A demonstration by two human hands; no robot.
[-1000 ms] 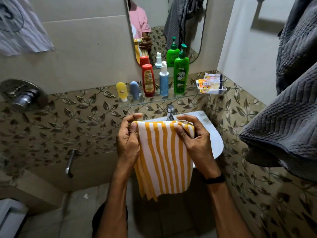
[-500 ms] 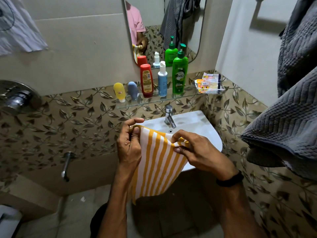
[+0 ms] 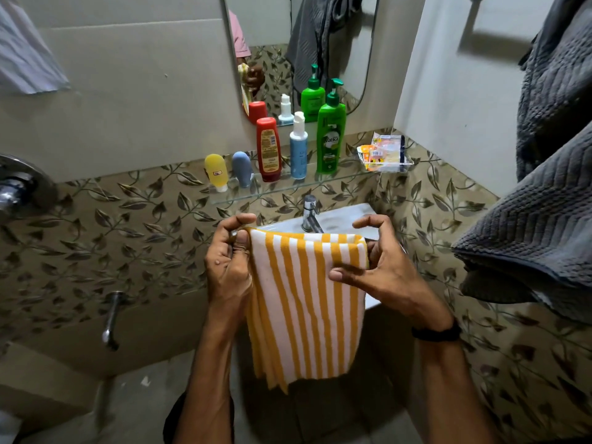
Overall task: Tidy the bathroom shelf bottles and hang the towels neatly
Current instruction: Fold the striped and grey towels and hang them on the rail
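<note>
A folded yellow-and-white striped towel (image 3: 304, 302) hangs in front of the sink. My left hand (image 3: 229, 267) pinches its top left corner, and my right hand (image 3: 381, 270) grips its right edge with the thumb across the front. On the glass shelf (image 3: 288, 190) stand, left to right, a yellow tube (image 3: 216, 171), a blue-grey tube (image 3: 242, 168), a red bottle (image 3: 268, 149), a light blue pump bottle (image 3: 298, 149) and a green pump bottle (image 3: 330, 133). Soap packets (image 3: 382, 152) sit at the shelf's right end.
A grey towel (image 3: 551, 193) hangs on the right wall. A white sink (image 3: 346, 216) with a chrome tap (image 3: 310, 213) lies behind the striped towel. A mirror (image 3: 298, 43) hangs above the shelf. A shower mixer (image 3: 19, 187) and spout (image 3: 110, 318) are at left.
My right hand pulled the towel's top edge out to the right and flattened it, so the folded towel now hangs square. The view shifted slightly.
</note>
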